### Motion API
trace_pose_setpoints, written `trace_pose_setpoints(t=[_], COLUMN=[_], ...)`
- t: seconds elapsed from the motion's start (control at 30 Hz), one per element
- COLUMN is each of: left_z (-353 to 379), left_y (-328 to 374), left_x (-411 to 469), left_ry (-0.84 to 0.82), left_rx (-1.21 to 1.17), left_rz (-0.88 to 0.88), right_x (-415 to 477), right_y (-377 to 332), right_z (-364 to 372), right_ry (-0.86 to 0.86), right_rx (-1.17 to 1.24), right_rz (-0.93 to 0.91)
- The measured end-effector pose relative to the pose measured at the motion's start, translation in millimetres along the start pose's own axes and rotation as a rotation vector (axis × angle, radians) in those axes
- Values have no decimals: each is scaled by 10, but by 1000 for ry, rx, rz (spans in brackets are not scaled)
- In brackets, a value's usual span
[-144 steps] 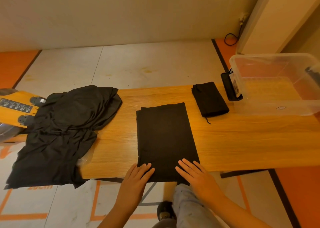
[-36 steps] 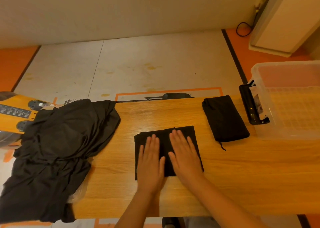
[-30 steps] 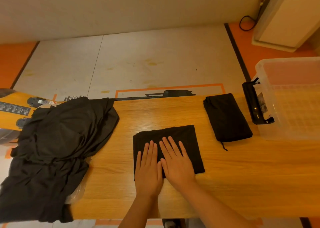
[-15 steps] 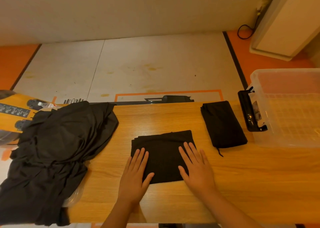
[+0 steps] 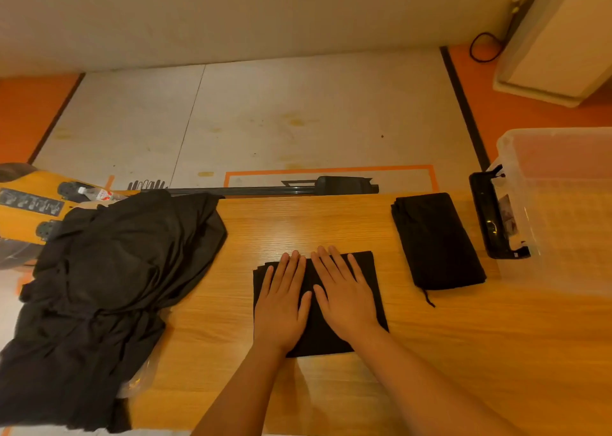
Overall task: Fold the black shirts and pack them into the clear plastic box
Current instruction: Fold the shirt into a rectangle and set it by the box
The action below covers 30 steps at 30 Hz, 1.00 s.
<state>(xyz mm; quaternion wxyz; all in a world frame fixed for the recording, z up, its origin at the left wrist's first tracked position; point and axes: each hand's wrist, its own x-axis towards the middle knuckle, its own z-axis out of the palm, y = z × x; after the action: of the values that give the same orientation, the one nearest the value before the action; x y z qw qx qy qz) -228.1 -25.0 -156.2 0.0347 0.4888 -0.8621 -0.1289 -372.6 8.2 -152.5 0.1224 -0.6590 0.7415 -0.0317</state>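
You are pressing both palms down on the folded shirt [image 5: 319, 336] at the near middle of the table [image 5: 463, 352]. Your left hand [image 5: 281, 306] and right hand [image 5: 344, 299] are lying flat side by side, fingers straight and close together, thumbs nearly touching, gripping nothing. As I am reading it, you are flattening this fold before packing.

To do it well, be sweeping from the centre out toward the left and right edges, so creases are leaving through the sides and not bunching under your wrists. Be checking the far-left corner, where the layer edges are showing slightly stepped; squaring them now is giving a neater bundle. When lifting, be sliding fingers under both sides together, since soft cloth is likely sagging open if picked up from one end.

A second shirt [image 5: 437, 243] is lying folded to the right, just beside the box [image 5: 556, 253], and nothing dark is showing inside the box. The pile [image 5: 109, 276] of unfolded shirts is waiting at the left end, draping over the edge.
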Motion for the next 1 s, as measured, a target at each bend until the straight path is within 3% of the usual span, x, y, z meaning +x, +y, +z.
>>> trace_pose_setpoints(t=[0.2,0.57,0.67,0.8,0.9,1.0], left_z=[35,-95,-218,-105,180,260], left_y=[-57,-503,-485,94,381,254], left_x=[-20,-27,-158,-502,-839,-1023], left_ry=[39,-7,61,88,-1,-22], left_rx=[18,-9,-20,-74,-66,7], left_rz=[-142,-159,-219,-66,-13,42], right_x=[8,-173,-218,-319,-576,-899], right_y=[94,665,652,241,-73,-63], right_z=[32,-86,-209,-265,-11,164], right_ry=[29,9,53,154,26,-39], right_rx=[-10,-15,-1,-22,-34,-61], right_rz=[10,180,212,69,-72,-58])
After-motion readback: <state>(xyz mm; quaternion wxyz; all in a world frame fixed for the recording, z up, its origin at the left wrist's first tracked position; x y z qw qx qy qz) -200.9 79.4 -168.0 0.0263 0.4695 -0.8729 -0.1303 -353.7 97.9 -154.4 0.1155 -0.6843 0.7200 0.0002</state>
